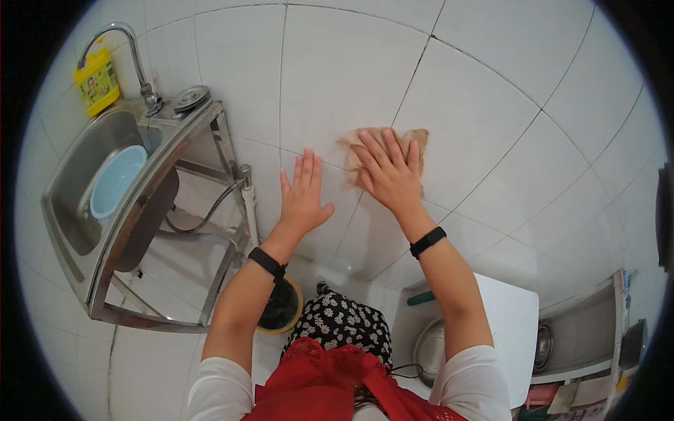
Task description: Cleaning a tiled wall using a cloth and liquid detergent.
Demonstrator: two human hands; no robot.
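Note:
My right hand (394,175) presses a crumpled light-brown cloth (421,140) against the white tiled wall (344,77), holding it there under spread fingers. The cloth's edges stick out past the fingertips and at both sides of the hand. To the left, my left hand (303,193) is open, fingers stretched upward and thumb apart, with nothing in it. Its palm faces the wall; whether it touches the tiles I cannot tell. Each wrist wears a black band.
At left stands a metal-framed sink (63,203) holding a light-blue basin (119,181), with a curved faucet (144,81) and a yellow jug (97,81). Below my left forearm is a dark round bucket (281,305). A white tabletop (509,316) and a shelf (586,323) stand at right.

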